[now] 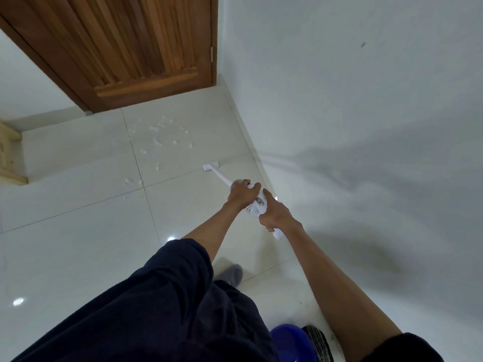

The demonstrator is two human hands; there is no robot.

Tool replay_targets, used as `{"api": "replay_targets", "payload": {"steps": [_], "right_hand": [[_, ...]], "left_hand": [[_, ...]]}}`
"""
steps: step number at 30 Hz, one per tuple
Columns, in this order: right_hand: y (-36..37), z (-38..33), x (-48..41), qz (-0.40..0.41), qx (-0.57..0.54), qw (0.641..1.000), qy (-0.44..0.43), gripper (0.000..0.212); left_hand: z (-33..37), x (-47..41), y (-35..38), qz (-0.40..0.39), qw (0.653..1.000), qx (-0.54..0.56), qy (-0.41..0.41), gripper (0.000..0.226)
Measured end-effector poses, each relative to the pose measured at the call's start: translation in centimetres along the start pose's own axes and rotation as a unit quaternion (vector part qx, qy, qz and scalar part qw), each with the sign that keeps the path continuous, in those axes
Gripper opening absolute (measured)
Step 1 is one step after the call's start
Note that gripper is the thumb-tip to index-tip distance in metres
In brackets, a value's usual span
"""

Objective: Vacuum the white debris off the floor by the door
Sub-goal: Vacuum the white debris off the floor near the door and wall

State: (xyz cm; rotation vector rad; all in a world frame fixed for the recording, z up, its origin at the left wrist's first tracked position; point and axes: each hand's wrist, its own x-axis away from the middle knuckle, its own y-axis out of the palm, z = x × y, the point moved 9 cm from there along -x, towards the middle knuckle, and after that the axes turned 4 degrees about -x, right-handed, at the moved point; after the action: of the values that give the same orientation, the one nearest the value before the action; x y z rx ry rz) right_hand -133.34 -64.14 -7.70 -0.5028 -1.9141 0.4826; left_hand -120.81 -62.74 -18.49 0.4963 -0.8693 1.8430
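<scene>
A white stick vacuum (257,203) is held in both hands. My left hand (241,193) grips the upper body of it, and my right hand (275,216) is closed around the handle behind. Its thin tube runs forward to a small flat floor head (210,165) resting on the pale tiles close to the right wall. Several bits of white debris (159,138) lie scattered on the floor to the left of and beyond the head, in front of the brown wooden door (130,48).
A white wall (352,100) runs along the right side. A light wooden piece of furniture (10,158) stands at the left edge. A grey slipper (231,274) shows below my arms, and a blue round object (290,340) sits at the bottom.
</scene>
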Motion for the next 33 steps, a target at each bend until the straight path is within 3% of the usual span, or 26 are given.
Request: {"api": "replay_targets", "payload": {"steps": [7, 12, 23, 27, 33], "right_hand": [[-0.4, 2.2, 1.3, 0.015, -0.001, 0.999, 0.028, 0.098], [0.7, 1.9, 2.1, 0.034, -0.02, 0.999, 0.032, 0.099], [7.2, -1.2, 5.1, 0.078, -0.131, 0.982, 0.111, 0.093], [9.8, -2.3, 6.3, 0.091, -0.157, 0.973, 0.141, 0.094], [12.6, -4.0, 7.3, 0.112, -0.191, 0.962, 0.159, 0.093]], "left_hand": [[0.9, 1.0, 2.6, -0.03, 0.999, -0.03, 0.012, 0.043], [0.5, 1.2, 2.1, -0.043, 0.997, -0.062, 0.028, 0.062], [-2.5, 2.6, 0.2, -0.151, 0.963, -0.202, 0.098, 0.049], [-4.5, 2.8, -0.8, -0.172, 0.952, -0.236, 0.091, 0.062], [-6.2, 3.3, -1.8, -0.204, 0.932, -0.277, 0.117, 0.064]]}}
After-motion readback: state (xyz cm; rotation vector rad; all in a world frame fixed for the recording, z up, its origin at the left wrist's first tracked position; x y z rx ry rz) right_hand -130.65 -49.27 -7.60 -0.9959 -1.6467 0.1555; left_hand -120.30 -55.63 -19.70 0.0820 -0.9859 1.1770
